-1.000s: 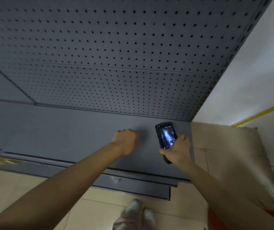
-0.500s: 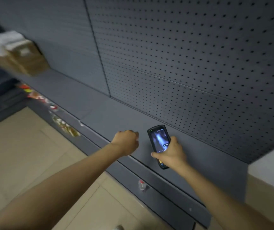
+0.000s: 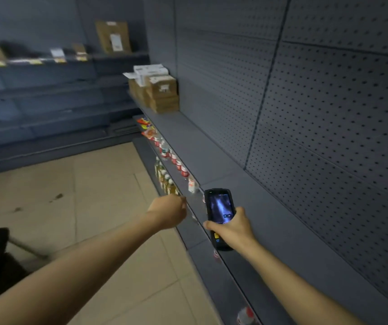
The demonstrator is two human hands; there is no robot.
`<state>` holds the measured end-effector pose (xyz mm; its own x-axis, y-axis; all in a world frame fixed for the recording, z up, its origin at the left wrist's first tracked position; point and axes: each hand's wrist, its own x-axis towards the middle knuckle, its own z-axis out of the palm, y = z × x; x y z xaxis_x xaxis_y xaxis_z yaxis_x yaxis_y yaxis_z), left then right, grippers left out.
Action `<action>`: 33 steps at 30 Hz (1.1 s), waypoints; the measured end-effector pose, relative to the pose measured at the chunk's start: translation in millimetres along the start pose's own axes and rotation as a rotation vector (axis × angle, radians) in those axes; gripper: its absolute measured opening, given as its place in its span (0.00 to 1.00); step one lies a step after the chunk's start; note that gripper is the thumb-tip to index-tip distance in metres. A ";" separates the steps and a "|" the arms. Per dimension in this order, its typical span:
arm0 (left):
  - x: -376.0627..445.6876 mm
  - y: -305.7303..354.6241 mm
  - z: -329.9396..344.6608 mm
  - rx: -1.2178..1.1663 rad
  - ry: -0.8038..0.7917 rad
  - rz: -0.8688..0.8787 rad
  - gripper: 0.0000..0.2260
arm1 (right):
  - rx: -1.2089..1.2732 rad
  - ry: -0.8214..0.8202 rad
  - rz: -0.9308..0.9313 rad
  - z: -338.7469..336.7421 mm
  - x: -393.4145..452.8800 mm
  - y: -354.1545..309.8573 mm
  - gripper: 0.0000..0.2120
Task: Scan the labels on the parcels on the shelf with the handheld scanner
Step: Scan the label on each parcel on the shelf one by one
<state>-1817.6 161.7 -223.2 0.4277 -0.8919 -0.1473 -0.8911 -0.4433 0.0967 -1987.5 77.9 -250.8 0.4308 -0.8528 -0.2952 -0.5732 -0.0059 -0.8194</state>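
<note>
Two hands out over the shelf edge. Right hand (image 3: 231, 227) wraps the handheld scanner (image 3: 218, 215), screen lit, facing up. Left hand (image 3: 168, 213) curled into a fist, holding nothing visible, just beside the scanner, not touching. Grey shelf (image 3: 211, 148) bare here; cardboard parcels (image 3: 156, 92) stacked at its far end, count unclear, white labels showing. Bottles (image 3: 167, 181) line lower ledge.

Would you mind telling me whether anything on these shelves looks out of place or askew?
Mostly tidy. Loose white papers lie unevenly on the stacked parcels, overhanging their edges. A tall parcel on the far shelf stands leaning slightly.
</note>
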 end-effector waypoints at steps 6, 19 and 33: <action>-19.7 -90.0 -12.7 -0.010 0.008 -0.142 0.15 | 0.030 -0.099 -0.041 73.0 12.3 -59.8 0.42; -5.9 -201.1 -16.3 -0.065 0.076 -0.332 0.13 | 0.033 -0.340 -0.150 162.0 49.6 -136.5 0.61; 118.3 -280.3 -51.7 -0.069 0.170 -0.514 0.14 | 0.099 -0.564 -0.188 215.4 196.9 -220.9 0.45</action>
<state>-1509.4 175.8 -216.8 0.8293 -0.5579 -0.0318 -0.5511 -0.8259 0.1192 -1625.9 23.8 -233.8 0.8372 -0.4334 -0.3335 -0.3953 -0.0581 -0.9167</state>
